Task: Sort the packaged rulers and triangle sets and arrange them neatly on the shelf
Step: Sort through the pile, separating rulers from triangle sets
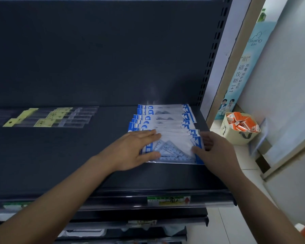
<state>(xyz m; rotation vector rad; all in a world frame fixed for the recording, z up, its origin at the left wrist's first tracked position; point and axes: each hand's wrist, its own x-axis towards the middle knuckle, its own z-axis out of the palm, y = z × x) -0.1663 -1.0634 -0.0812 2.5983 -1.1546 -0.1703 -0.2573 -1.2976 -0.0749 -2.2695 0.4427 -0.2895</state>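
Several blue-and-white packaged triangle sets [165, 118] lie overlapped in a row at the right end of the dark shelf [60, 155]. The nearest packet [174, 150] shows clear triangles inside. My left hand [136, 150] lies flat on that packet's left part, fingers straight. My right hand [213, 148] touches the packet's right edge, thumb on top and fingers curled round the side. At the back left of the shelf lie several packaged rulers [49, 117] with yellow header cards, side by side.
The shelf's right upright [211, 55] stands just beyond the triangle sets. On the floor to the right, a beige bucket [239, 134] holds orange-and-white small boxes. A price label [168, 200] sits on the shelf's front rail. Lower shelves show below.
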